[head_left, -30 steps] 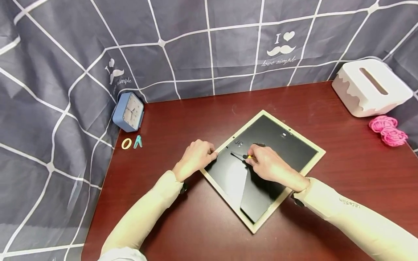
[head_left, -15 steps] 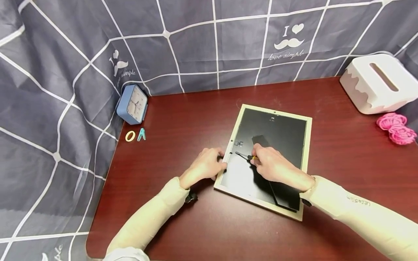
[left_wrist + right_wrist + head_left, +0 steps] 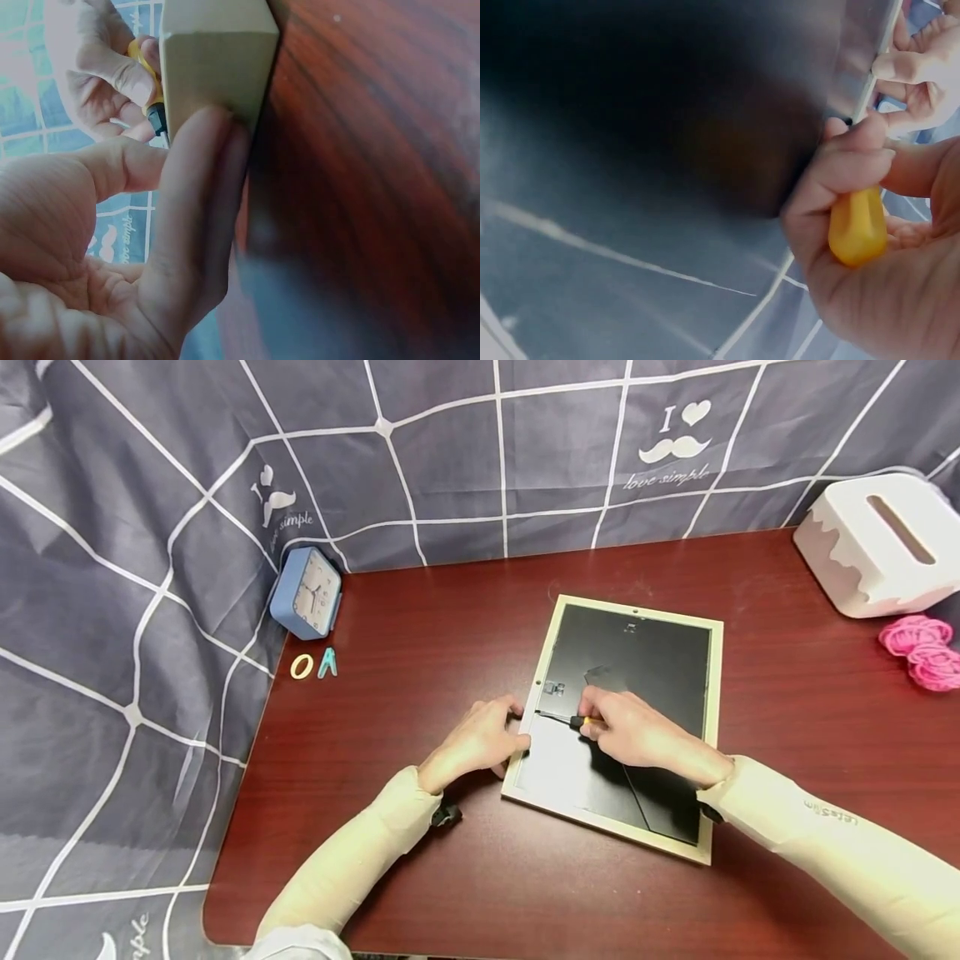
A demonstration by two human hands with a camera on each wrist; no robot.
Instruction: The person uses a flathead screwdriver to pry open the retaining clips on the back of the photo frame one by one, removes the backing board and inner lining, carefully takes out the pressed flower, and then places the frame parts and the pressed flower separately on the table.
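I see a picture frame (image 3: 678, 635) lying face down on the dark red worktop (image 3: 450, 627), its black backing board up and its pale wooden border running round it. My right hand (image 3: 633, 731) is curled round a small screwdriver (image 3: 573, 721) with a yellow handle and dark shaft; the right wrist view shows thumb and fingers wrapped about that yellow handle. The shaft points left, and its tip sits at the frame's left edge, just below a small metal hanger fitting (image 3: 553, 688) on the backing. A folding stand leg (image 3: 600, 675) shows partly above the right hand.

My left hand (image 3: 483, 739) rests at the frame's left border. In the left wrist view its straight fingers (image 3: 199, 180) press flat against the outer face of the pale wood, gripping nothing.

Well off to the left, near the worktop's corner, a blue alarm clock (image 3: 307, 592) stands against the grey checked cloth (image 3: 450, 460), with a yellow ring (image 3: 301, 667) and a teal clip (image 3: 327, 663) lying just in front of it. At the far right a white tissue box (image 3: 877, 543) sits beside pink coiled hair ties (image 3: 918, 647).
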